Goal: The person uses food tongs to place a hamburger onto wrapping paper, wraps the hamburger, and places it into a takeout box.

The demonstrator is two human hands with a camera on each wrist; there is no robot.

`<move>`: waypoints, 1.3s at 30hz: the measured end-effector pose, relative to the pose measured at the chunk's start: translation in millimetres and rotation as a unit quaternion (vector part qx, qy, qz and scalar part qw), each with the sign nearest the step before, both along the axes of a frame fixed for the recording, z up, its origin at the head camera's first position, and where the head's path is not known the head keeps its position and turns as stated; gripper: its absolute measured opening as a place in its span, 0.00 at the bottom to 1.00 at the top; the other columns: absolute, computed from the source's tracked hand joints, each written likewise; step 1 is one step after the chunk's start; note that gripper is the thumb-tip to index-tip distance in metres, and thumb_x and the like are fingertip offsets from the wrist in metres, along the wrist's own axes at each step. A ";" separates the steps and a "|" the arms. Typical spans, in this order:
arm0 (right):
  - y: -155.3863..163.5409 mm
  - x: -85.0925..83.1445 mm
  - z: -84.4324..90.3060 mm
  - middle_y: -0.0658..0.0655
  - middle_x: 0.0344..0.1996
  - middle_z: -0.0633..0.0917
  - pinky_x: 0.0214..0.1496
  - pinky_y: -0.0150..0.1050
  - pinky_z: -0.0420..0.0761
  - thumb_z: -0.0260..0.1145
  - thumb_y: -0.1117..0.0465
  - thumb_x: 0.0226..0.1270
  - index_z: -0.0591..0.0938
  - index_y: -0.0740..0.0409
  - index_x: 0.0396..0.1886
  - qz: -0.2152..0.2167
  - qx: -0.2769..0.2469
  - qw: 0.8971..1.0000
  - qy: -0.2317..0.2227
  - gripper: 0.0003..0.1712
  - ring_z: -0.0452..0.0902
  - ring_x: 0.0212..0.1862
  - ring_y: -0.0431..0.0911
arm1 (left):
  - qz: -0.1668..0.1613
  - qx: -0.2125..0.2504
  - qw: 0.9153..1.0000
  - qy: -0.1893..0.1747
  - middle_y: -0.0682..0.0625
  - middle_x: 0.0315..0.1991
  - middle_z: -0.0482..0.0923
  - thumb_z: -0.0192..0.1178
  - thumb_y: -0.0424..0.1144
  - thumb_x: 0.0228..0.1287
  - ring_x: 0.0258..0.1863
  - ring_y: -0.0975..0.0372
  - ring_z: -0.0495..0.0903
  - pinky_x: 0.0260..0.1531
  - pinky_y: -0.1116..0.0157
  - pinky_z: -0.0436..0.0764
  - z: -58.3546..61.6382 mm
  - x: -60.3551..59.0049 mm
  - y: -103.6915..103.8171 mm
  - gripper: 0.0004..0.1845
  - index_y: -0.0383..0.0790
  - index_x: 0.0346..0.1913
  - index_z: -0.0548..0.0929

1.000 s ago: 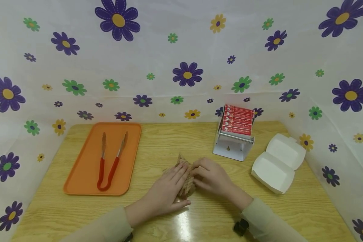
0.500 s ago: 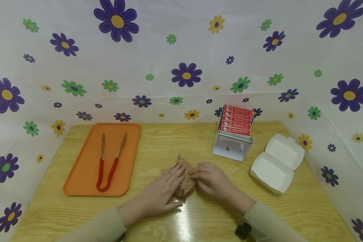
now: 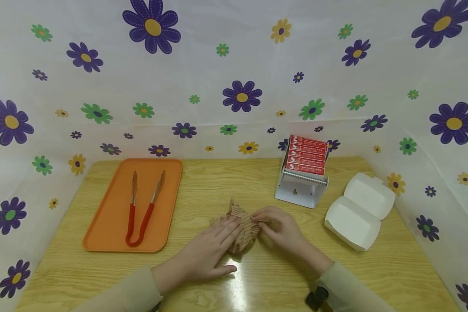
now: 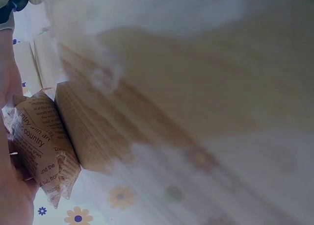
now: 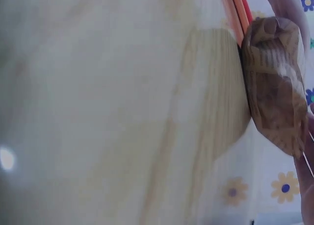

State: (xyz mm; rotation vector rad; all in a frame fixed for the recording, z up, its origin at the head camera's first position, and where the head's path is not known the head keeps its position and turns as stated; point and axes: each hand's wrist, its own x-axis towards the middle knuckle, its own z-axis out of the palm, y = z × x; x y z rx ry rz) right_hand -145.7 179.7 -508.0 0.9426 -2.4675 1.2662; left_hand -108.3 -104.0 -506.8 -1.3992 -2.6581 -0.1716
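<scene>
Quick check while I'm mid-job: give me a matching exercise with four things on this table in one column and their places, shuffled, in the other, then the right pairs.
Things:
1. tongs
2. paper-wrapped parcel
3. white clamshell box
4. red packets

Places:
A. open, at the table's right edge
B. stacked in the white dispenser
C. on the orange tray
D. between the two hands

Pairs: 1-C, 2-D, 3-A, 4-B
</scene>
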 end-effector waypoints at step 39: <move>68.2 -90.9 70.0 0.64 0.43 0.91 0.57 0.58 0.86 0.79 0.67 0.64 0.91 0.65 0.41 -0.208 0.171 0.958 0.093 0.08 0.85 0.51 0.61 | -0.010 -0.004 1.000 0.014 0.40 0.86 0.53 0.56 0.72 0.71 0.85 0.49 0.56 0.82 0.52 0.65 -2.7 -3.6 3.5 0.54 0.41 0.86 0.53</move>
